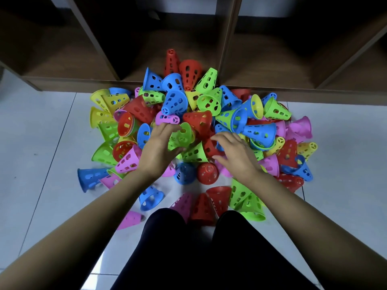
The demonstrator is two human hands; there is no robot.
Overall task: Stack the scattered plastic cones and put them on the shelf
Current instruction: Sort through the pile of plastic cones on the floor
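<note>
A heap of perforated plastic cones (199, 122) in red, blue, green, yellow and pink lies on the floor in front of a wooden shelf (125, 59). My left hand (159, 149) grips a green cone (182, 137) at the middle of the heap, fingers over its top and thumb under it. My right hand (234, 155) hovers just right of it over red and green cones, fingers spread and loosely bent, holding nothing. Two red cones (184, 68) lie inside the shelf's lowest opening.
The shelf's dark wooden compartments stand side by side along the far edge, with upright dividers (228, 38) between them. Pale floor tiles (41, 132) lie bare left and right of the heap. My knees in dark trousers (199, 248) are at the heap's near edge.
</note>
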